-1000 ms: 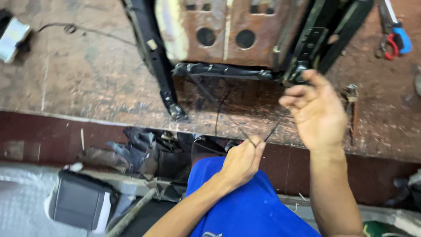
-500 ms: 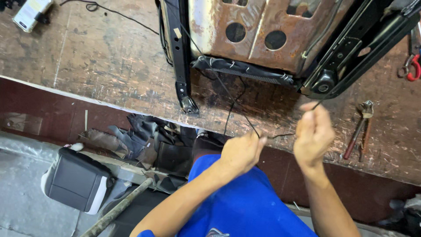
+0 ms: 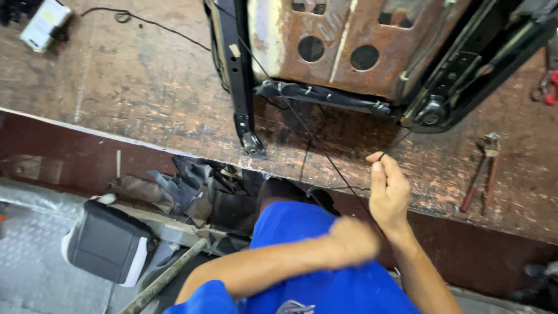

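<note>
Where it crosses the bench: black cord (image 3: 325, 154) runs from rusty seat frame (image 3: 349, 46).
Right hand (image 3: 388, 195): pinches cord below frame.
Left hand (image 3: 351, 238): blurred fist, grip unclear.
White box (image 3: 45, 23): far left of frame, label unreadable.

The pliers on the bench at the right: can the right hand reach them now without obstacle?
Probably yes. The pliers lie alone on the worn workbench, with bare wood between them and the right hand. But that hand is pinching a thin black cord, so it is occupied.

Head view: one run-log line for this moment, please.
right hand: pinches thin black cord | left hand: blurred, near cord | rusty seat frame on workbench
</note>
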### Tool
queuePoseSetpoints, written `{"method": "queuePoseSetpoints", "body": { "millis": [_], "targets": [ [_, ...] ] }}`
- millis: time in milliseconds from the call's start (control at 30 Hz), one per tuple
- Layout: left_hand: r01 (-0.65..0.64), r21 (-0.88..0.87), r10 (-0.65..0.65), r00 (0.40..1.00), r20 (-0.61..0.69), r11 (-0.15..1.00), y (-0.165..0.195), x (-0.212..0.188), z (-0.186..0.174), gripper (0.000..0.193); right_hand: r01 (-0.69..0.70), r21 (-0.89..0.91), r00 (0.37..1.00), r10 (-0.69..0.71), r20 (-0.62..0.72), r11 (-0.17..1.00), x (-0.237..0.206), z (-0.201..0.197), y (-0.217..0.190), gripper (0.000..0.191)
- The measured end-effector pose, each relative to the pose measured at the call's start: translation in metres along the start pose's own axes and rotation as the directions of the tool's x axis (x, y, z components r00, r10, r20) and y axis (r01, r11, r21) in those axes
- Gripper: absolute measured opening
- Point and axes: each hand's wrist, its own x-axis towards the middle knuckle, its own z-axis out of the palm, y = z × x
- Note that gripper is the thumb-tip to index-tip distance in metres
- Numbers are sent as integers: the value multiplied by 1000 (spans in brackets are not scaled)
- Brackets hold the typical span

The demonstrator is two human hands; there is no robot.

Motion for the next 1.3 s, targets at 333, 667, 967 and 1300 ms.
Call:
{"method": "queuePoseSetpoints", "body": {
  "millis": [333,667,967,1300],
  "targets": [
    [-470,-56,470,882,-21,881,24,22,105,20,-35,267,989,-5,146,963,16,39,-26,32],
    [-282,-95,294,943,155,955,11,4,46,28,136,-6,916,-123,383,991,-16,43,6,40],
    [140,-1,-127,892,-434,990,-90,-79,-131,24,-7,-75,951,29,308,997,-3,43,52,39],
    [-282,461,493,749,-443,842,-157,-80,-149,6,-143,-52,951,152,268,988,-41,64,44,37]
  ]
}}
